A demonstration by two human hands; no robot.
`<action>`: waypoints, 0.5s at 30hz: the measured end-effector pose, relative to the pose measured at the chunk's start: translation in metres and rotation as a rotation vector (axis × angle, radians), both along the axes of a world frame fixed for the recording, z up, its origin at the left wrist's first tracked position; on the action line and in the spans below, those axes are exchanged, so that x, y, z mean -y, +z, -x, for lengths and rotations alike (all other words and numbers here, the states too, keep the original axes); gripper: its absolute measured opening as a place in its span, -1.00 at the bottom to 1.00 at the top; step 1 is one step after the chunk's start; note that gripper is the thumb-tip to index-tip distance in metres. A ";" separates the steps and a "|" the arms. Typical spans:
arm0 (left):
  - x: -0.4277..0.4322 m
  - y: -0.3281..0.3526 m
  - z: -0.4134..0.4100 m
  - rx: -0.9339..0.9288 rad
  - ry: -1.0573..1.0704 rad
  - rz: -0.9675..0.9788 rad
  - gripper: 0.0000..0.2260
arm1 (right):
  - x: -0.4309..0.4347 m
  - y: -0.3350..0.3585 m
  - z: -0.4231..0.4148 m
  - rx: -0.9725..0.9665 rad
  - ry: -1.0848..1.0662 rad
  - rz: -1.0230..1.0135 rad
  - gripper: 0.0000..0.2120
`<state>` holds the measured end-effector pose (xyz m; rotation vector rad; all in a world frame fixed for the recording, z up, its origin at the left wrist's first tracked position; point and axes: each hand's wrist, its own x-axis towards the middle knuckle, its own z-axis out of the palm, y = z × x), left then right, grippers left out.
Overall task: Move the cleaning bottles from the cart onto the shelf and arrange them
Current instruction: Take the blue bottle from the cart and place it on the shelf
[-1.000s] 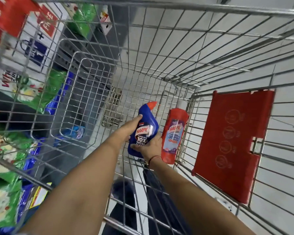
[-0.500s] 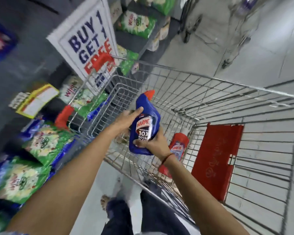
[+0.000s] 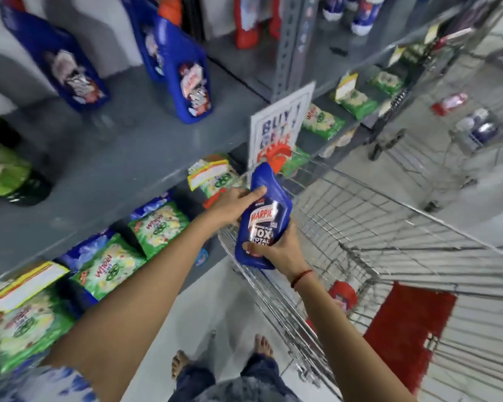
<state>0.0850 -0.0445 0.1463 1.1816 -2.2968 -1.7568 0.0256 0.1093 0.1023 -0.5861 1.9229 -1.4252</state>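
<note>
Both your hands are on the blue bottle [image 3: 262,219], held in the air over the near left corner of the cart [image 3: 360,227], between cart and shelf [image 3: 122,146]. Your left hand [image 3: 233,206] wraps the upper left side, index finger laid across the shoulder just under the neck. Your right hand [image 3: 276,248] cups the base from below and right, thumb pressed on the lower label. The bottle tilts, red cap [image 3: 276,159] pointing up and away from you, label facing you.

A red bottle [image 3: 342,295] lies inside the cart, below your right wrist, well apart from either hand. A red flap [image 3: 404,329] hangs on the cart's near end.

The grey shelf sits left of the cart. Two blue bottles [image 3: 189,82] stand on it, blurred; a further blue one [image 3: 67,68] stands to their left. Green packets [image 3: 157,227] fill the tier below. A sale sign [image 3: 279,126] hangs at the shelf edge just past the cap.
</note>
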 end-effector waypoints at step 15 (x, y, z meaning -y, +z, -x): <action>0.087 0.111 -0.174 -0.102 0.313 0.474 -0.58 | 0.150 0.060 -0.107 -0.284 0.380 0.257 -0.12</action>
